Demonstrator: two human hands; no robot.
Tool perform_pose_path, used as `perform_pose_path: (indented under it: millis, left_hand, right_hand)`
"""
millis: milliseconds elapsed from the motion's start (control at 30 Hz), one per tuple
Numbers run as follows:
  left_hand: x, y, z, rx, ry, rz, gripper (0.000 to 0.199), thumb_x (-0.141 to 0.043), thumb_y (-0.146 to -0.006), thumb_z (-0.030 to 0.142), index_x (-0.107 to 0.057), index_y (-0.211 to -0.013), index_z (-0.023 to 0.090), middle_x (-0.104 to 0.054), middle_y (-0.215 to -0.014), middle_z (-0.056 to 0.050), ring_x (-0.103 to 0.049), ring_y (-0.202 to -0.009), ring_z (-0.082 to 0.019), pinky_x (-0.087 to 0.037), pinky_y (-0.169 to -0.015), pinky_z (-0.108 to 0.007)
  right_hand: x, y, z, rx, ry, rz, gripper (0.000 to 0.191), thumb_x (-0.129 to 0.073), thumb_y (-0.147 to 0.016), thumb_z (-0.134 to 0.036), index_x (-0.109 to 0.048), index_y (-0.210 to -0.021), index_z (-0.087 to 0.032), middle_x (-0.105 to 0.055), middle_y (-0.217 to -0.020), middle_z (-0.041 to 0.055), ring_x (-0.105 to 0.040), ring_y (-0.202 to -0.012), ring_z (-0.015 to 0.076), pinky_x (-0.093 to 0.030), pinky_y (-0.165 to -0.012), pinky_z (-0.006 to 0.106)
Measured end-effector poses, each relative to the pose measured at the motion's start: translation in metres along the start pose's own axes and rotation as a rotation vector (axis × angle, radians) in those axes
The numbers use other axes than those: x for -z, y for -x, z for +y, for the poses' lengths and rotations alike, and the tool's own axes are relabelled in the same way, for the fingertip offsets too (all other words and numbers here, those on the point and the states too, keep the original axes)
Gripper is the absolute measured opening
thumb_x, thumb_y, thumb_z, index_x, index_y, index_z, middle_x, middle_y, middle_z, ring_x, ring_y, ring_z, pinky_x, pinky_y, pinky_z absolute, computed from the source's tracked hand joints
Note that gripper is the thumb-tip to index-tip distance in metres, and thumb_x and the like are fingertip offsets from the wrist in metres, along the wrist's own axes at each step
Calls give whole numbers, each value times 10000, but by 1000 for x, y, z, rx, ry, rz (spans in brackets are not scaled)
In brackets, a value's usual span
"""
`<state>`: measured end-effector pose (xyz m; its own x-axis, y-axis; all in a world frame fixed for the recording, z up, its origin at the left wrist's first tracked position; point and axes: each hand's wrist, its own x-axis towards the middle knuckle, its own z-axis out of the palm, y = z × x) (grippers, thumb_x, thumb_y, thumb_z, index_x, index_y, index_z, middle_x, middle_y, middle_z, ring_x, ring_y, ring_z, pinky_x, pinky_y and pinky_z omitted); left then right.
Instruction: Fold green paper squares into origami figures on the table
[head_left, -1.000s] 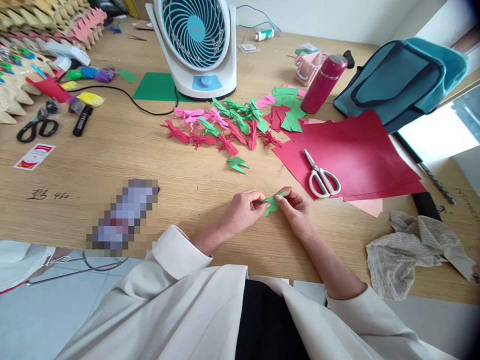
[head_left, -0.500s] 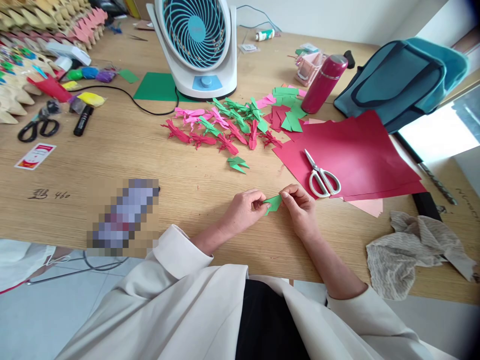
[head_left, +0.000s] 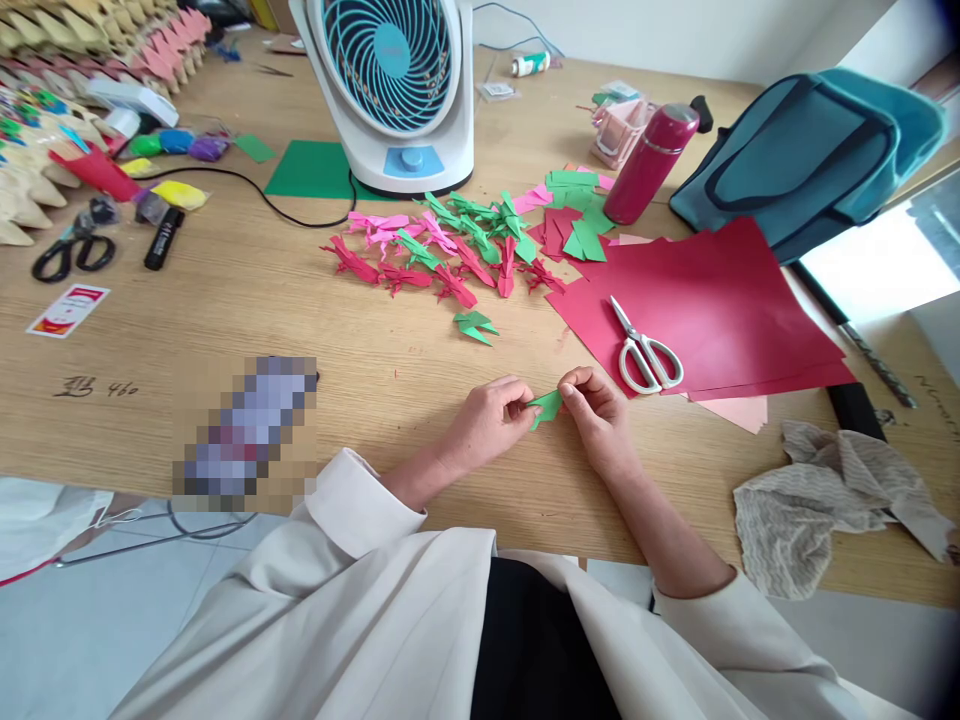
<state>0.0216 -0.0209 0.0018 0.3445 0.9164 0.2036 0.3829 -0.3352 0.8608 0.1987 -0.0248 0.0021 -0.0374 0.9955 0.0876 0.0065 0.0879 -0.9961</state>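
Observation:
A small folded piece of green paper is held between my two hands, above the front part of the wooden table. My left hand pinches its left end, and my right hand pinches its right end between thumb and finger. Beyond my hands lies a folded green paper piece with pointed ends. Farther back is a pile of folded paper figures in red, pink and green. Scissors with white handles rest on red paper sheets to the right of my right hand.
A white and blue fan stands at the back, its black cable running left. A pink-red flask and a teal bag stand back right. A crumpled cloth hangs over the right front edge. Black-handled scissors and a marker lie left.
Almost nothing differs. Both hands keep their pinch on the green paper, and the view has shifted very slightly.

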Motion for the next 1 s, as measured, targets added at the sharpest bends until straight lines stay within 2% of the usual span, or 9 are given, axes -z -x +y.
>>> perform_pose_path:
  millis: [267,500,800,1000]
  left_hand:
    - [1,-1,3,-27,8,43,206,-623,-860,170,-512,-686,170,-489,-672,42,-447,-627,-87,-352,-617,-215]
    - [1,-2,3,-51,13,102,191,-612,-874,163,-528,-702,167,-494,-677,39,-448,-619,-84,-353,-603,-208]
    - [1,-2,0,-46,0,123,177,-621,-878,174,-553,-715,170,-522,-694,31,-480,-642,-93,-377,-616,-212]
    - [2,-3,-1,-15,-6,153,112,-620,-870,158,-588,-764,176,-550,-714,27,-503,-650,-92,-401,-634,-210]
  right_hand:
    - [-3,1,2,6,-25,-88,259,-697,-854,-463,-588,-830,-229,-559,-750,-6,-512,-689,145,-445,-641,285]
    - [-4,1,7,27,1,-153,250,-681,-877,-427,-561,-783,-228,-521,-714,-13,-476,-671,144,-413,-610,280]
    - [-4,2,8,51,20,-159,207,-664,-897,-371,-551,-795,-230,-479,-724,-25,-439,-672,138,-379,-624,284]
    - [-5,3,8,128,40,-108,120,-658,-896,-319,-570,-864,-243,-503,-779,-16,-468,-715,145,-409,-664,296]
